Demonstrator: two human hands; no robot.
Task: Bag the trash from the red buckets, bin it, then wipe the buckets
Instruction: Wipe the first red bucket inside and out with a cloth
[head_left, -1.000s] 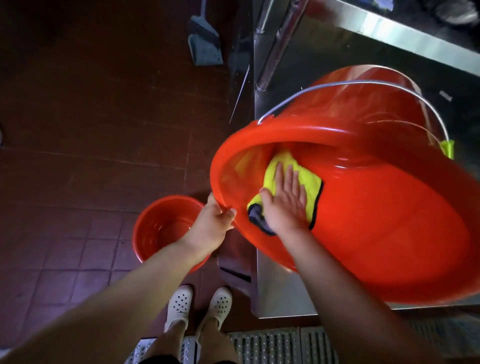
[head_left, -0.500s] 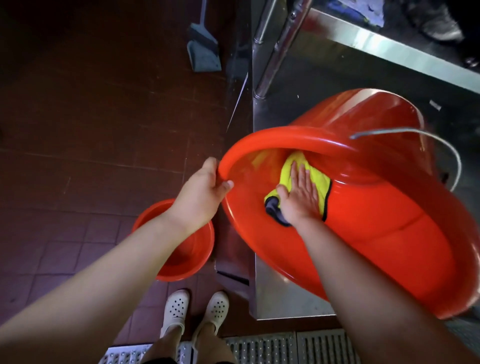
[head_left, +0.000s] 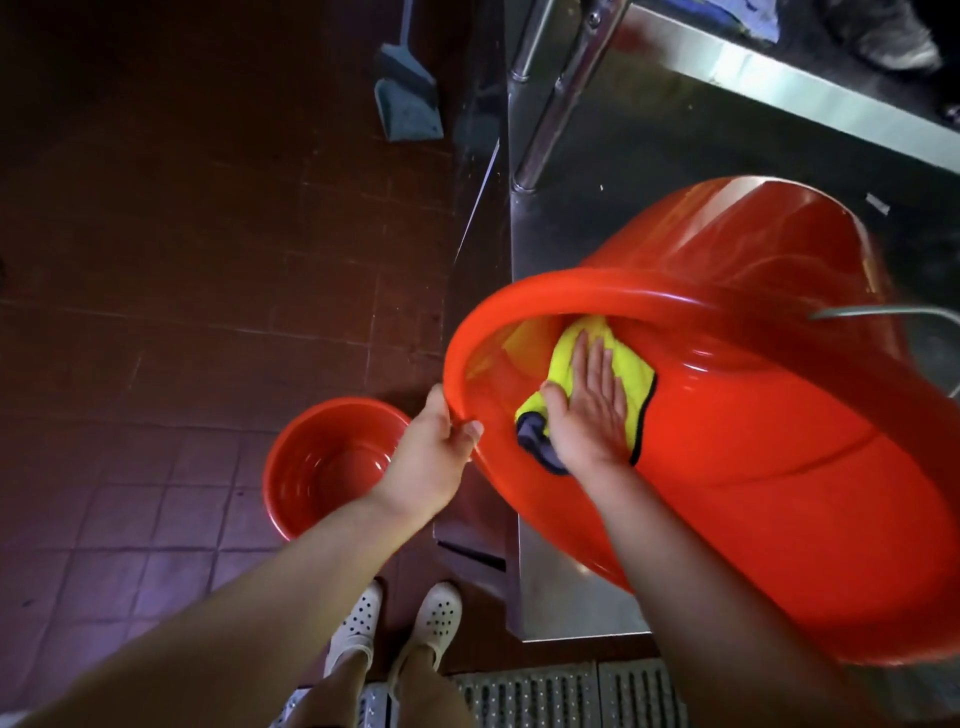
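While big red bucket (head_left: 753, 467) lies tipped on steel shelf (head_left: 587, 228), your left hand (head_left: 434, 462) grips its rim, fingers curled. Right hand (head_left: 592, 410) flat, fingers straight and together, presses yellow cloth (head_left: 587, 332) on inside wall. Rub round slowly, hold rim tight. Small red bucket (head_left: 322, 467) waits on floor.

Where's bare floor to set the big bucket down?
Free: the tiles left of the small bucket, and those between it and the dustpan. Crowded: beside the steel table, where the feet, grate and tilted big bucket cluster.
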